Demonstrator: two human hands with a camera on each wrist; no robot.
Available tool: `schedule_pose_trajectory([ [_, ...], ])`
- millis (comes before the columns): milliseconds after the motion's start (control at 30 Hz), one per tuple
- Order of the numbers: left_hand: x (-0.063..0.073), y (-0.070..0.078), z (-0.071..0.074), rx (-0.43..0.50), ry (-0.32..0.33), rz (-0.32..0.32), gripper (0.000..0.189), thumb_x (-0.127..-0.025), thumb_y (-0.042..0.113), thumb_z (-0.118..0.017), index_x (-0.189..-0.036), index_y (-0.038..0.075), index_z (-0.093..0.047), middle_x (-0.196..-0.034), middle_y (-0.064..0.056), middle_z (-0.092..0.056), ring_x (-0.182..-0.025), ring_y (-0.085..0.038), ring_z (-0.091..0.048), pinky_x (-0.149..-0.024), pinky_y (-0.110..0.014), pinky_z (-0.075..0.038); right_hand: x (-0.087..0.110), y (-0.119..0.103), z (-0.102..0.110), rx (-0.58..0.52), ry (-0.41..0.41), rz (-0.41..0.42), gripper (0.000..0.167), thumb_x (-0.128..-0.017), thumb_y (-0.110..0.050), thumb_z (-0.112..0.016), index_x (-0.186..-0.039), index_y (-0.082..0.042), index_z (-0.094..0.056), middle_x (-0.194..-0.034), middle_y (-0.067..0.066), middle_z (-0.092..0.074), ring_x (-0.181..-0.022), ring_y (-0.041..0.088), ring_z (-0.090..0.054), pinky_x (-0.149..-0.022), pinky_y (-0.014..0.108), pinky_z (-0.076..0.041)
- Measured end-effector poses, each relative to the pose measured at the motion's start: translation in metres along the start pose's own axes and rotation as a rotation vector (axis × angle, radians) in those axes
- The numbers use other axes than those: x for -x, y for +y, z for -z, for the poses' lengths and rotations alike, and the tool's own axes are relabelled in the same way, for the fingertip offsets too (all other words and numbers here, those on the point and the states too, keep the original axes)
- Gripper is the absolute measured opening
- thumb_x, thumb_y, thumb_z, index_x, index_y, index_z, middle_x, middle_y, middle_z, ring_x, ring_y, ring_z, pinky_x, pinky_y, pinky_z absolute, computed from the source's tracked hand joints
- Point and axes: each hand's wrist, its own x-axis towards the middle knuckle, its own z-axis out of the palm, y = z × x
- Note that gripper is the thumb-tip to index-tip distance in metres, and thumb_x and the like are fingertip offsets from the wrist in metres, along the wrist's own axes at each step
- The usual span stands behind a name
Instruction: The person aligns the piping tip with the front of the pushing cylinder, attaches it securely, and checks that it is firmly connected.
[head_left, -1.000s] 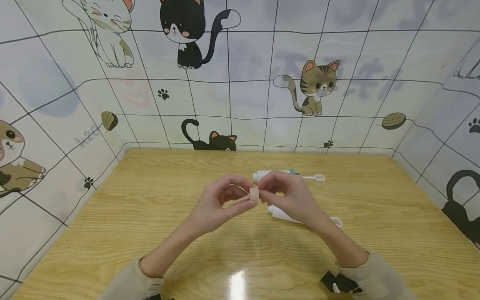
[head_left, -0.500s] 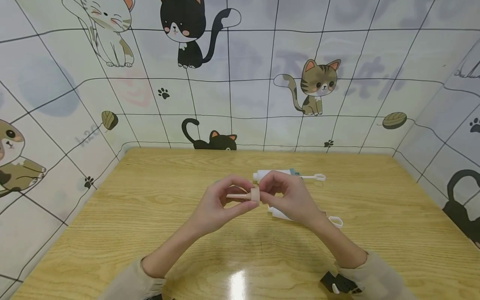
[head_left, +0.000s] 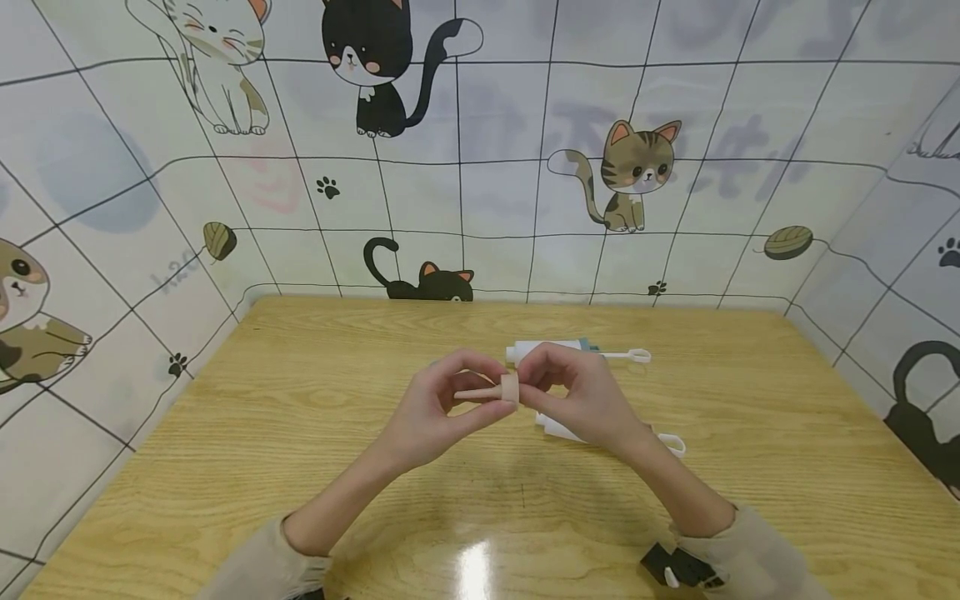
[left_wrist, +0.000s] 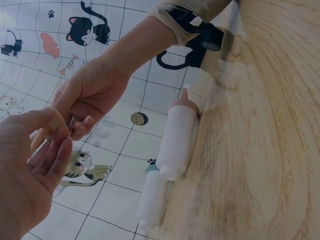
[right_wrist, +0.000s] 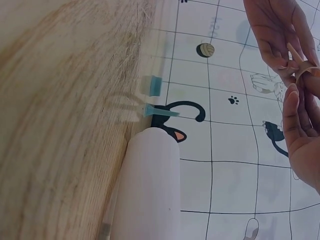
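Note:
Above the table, both hands meet at a beige nozzle cap (head_left: 509, 389), a short ring with a slim tapered spout pointing left. My left hand (head_left: 431, 417) pinches the ring between thumb and fingertips, the spout lying in front of its palm. Thumb and index finger of my right hand (head_left: 588, 396) pinch the ring's opposite side. The right wrist view shows the spout (right_wrist: 294, 52) rising beside the left fingers. Behind and under the right hand lie two white squeeze bottles: one with a teal cap (left_wrist: 152, 168), one with a pinkish nozzle cap (left_wrist: 185, 104).
White loop-ended pieces (head_left: 638, 356) stick out right of the bottles. A teal nozzle (right_wrist: 162, 111) and a small teal piece (right_wrist: 156, 86) sit on the wooden table (head_left: 300, 350); the left hand mostly hides them in the head view. A cat-print cloth wall (head_left: 495, 200) encloses the back and sides.
The spout has turned from pointing down-left to nearly level and come into fuller view, most of it in the first half second. Both hands stay almost in place.

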Motion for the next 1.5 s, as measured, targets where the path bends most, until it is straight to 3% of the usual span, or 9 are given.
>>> schedule_pose_trajectory([
  [167,0.0,0.001,0.0,0.031,-0.004,0.011,0.028,-0.089,-0.005,-0.074,-0.113,0.004,-0.063,-0.113,-0.012,-0.065,-0.101,-0.029,-0.071,-0.091,-0.045,-0.058,0.0,-0.002,0.001,-0.009,-0.004,-0.007,0.018,-0.088,0.011,-0.071,-0.096,-0.005,-0.067,-0.085,0.002,-0.067,-0.069,0.016,-0.063,-0.064,0.028,-0.058],
  [433,0.0,0.002,0.002,0.002,0.01,0.021,0.03,-0.089,-0.002,-0.075,-0.115,0.006,-0.064,-0.111,-0.009,-0.067,-0.094,-0.027,-0.071,-0.083,-0.032,-0.059,0.0,-0.001,0.002,-0.013,-0.015,0.03,0.018,-0.09,0.012,-0.068,-0.099,-0.004,-0.067,-0.087,0.004,-0.067,-0.071,0.016,-0.062,-0.064,0.027,-0.058],
  [933,0.0,-0.001,0.006,-0.02,0.027,0.009,0.03,-0.089,-0.003,-0.074,-0.116,0.005,-0.063,-0.113,-0.009,-0.065,-0.1,-0.027,-0.071,-0.087,-0.039,-0.059,-0.001,-0.005,0.015,0.077,-0.03,0.001,0.016,-0.094,0.005,-0.067,-0.101,-0.01,-0.069,-0.085,0.002,-0.065,-0.074,0.015,-0.06,-0.067,0.026,-0.056],
  [1167,0.0,-0.001,0.007,-0.028,0.027,0.011,0.03,-0.089,-0.002,-0.075,-0.116,0.005,-0.063,-0.113,-0.009,-0.065,-0.099,-0.027,-0.071,-0.087,-0.034,-0.059,-0.001,-0.009,0.022,0.107,-0.011,0.015,0.016,-0.094,0.005,-0.067,-0.101,-0.009,-0.07,-0.092,0.004,-0.068,-0.08,0.016,-0.063,-0.074,0.027,-0.058],
  [1500,-0.001,-0.003,0.007,-0.033,0.022,0.016,0.03,-0.089,-0.002,-0.074,-0.116,0.006,-0.063,-0.113,-0.008,-0.065,-0.099,-0.027,-0.071,-0.086,-0.033,-0.059,0.003,-0.012,0.034,0.19,-0.012,0.045,0.018,-0.093,0.003,-0.068,-0.103,-0.012,-0.069,-0.093,0.004,-0.068,-0.081,0.014,-0.062,-0.073,0.024,-0.055],
])
